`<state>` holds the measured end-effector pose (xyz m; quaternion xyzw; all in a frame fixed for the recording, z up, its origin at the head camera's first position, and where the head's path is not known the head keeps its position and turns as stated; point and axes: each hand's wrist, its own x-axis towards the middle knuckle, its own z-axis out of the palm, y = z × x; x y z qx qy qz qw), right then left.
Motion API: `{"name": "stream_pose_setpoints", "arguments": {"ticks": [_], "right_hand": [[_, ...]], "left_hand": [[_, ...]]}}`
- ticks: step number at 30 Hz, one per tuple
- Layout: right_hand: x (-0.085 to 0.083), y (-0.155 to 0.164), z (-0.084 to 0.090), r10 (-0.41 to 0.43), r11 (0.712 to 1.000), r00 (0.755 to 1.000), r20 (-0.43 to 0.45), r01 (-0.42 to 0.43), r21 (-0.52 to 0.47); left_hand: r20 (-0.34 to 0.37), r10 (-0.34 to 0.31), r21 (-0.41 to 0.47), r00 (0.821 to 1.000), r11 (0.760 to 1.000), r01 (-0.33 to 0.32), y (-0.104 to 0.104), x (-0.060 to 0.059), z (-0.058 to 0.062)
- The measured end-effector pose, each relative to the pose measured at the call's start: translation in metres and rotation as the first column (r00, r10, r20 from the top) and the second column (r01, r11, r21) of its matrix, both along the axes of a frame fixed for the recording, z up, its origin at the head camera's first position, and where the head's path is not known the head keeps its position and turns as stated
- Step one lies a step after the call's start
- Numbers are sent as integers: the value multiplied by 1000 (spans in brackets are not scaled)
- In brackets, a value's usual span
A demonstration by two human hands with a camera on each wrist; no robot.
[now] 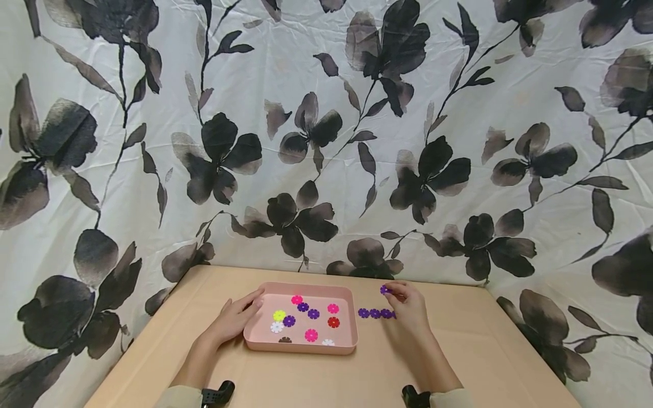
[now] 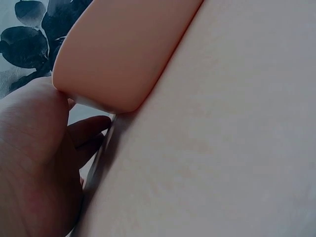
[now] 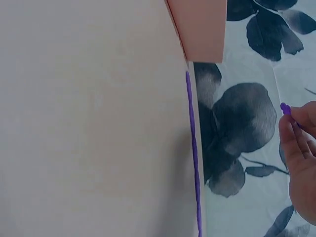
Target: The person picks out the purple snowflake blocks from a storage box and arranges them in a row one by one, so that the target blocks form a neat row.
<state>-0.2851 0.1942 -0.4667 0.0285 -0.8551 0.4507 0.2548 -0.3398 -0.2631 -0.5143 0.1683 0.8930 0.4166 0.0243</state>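
On the table point(image 1: 316, 375), just right of the tray point(image 1: 301, 348), lies a row of purple flowers point(image 1: 374, 313), its right end partly behind the right hand point(image 1: 412, 310). That hand pinches one more purple flower point(image 1: 384, 289), lifted clear of the table; the left hand point(image 1: 232, 320) rests against the tray's left side, fingers loose. The step looks like extending the row; next probably calls for lowering the flower neatly to its end
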Motion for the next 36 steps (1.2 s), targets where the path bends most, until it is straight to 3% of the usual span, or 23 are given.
{"name": "stream_pose_setpoints", "arguments": {"ticks": [20, 36], "right_hand": [[3, 47, -7, -108, 990, 994, 20, 110, -87], [9, 72, -11, -174, 982, 982, 70, 179, -60]], "left_hand": [[-14, -10, 5, 1000, 1000, 10, 0, -1, 0], [-12, -9, 4, 1000, 1000, 10, 0, -1, -1]]}}
